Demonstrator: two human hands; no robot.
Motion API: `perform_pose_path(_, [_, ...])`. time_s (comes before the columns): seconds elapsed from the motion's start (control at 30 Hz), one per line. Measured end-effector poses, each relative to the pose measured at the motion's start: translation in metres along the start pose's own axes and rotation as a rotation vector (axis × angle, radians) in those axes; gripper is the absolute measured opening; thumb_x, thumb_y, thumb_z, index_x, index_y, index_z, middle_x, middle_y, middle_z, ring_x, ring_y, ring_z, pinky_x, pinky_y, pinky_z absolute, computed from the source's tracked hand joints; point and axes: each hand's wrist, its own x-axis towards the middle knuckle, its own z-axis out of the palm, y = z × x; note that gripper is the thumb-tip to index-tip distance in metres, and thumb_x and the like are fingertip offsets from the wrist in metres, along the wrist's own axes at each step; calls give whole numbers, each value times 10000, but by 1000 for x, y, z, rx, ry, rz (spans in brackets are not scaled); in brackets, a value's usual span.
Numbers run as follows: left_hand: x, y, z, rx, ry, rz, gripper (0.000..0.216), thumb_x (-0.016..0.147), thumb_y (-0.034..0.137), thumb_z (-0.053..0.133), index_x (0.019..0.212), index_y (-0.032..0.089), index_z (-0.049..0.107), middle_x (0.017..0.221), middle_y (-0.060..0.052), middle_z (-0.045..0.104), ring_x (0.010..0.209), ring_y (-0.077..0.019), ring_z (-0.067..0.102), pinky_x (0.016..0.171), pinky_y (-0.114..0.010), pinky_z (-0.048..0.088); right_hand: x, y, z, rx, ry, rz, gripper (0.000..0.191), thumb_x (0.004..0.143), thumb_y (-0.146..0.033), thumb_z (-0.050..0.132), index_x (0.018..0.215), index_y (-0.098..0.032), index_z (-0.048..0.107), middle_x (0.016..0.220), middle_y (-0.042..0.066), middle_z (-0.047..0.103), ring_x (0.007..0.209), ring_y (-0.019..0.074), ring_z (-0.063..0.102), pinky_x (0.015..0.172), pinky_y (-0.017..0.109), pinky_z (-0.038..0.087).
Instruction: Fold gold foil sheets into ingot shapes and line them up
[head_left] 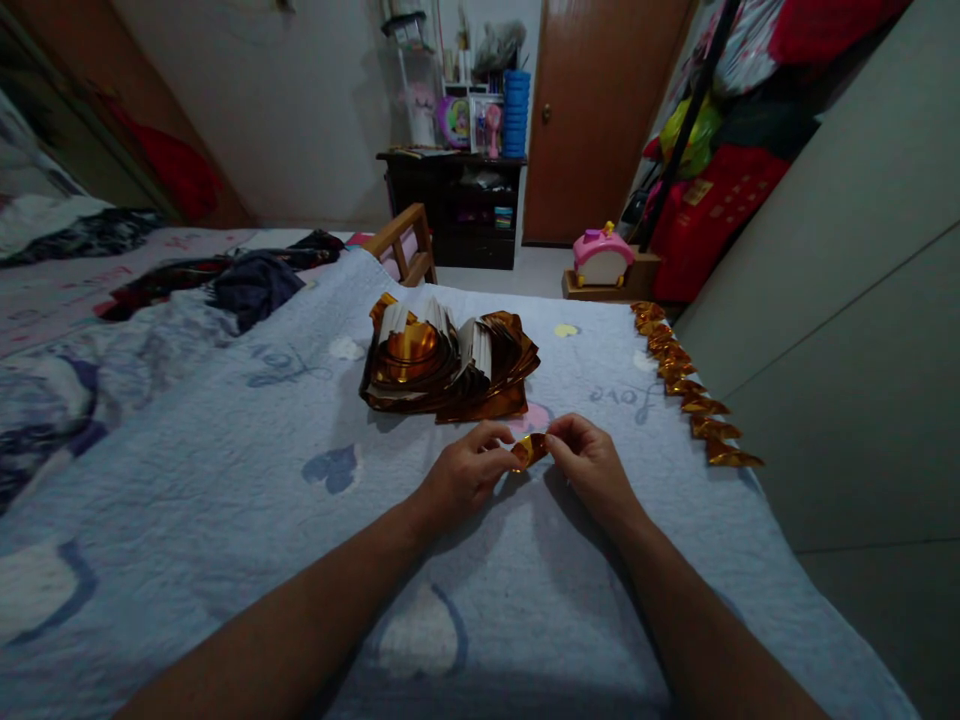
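Right now both hands meet low over the bed (225, 480), which wears a pale blue cover with heart prints. The left hand (465, 470) has its fingers curled in, thumb and fingertips pinching one end of a small piece of gold paper (529, 450). The right hand (589, 462) closes on the other end in the same way, so the gold paper sits between the two, just above the cover. Just beyond the hands lies a fanned pile of gold sheets (450, 365), white backs showing on some, with a shiny gold roll (409, 348) resting in its left half. Along the right edge of the bed runs a row of folded gold pieces (686, 385), one after another, near each other and well apart from the hands. Dark clothes (251, 280) lie crumpled at the far left of the bed. A wooden chair (405, 245) stands just past the bed, and a dark cabinet (457, 205) stands against the far wall beside a brown door (600, 110).
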Motion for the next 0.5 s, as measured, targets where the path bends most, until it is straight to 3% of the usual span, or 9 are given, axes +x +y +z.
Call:
perform_pose_path(0.17, [2, 5, -1, -145, 82, -130, 400, 857, 139, 630, 1238, 256, 668, 1174, -82, 614, 801, -146, 593, 725, -264, 524, 3, -2, -12, -98, 63, -6, 154, 799, -348, 657, 734, -218, 605, 658, -11, 592, 609, 154, 505, 585, 281, 380])
perform_pose_path(0.33, [3, 4, 1, -86, 66, -141, 417, 853, 113, 602, 1248, 245, 629, 1151, -70, 615, 788, -140, 587, 727, -268, 506, 4, -11, -31, -212, 125, -17, 150, 773, -352, 640, 719, -225, 583, 603, -27, 523, 558, 145, 459, 538, 279, 351])
perform_pose_path(0.5, [3, 1, 3, 18, 13, -139, 382, 872, 123, 563, 1240, 217, 601, 1095, -70, 604, 790, -145, 586, 731, -278, 489, -4, -38, -62, -459, 162, -86, 144, 792, -353, 609, 730, -223, 594, 641, 1, 585, 589, 159, 516, 582, 298, 382])
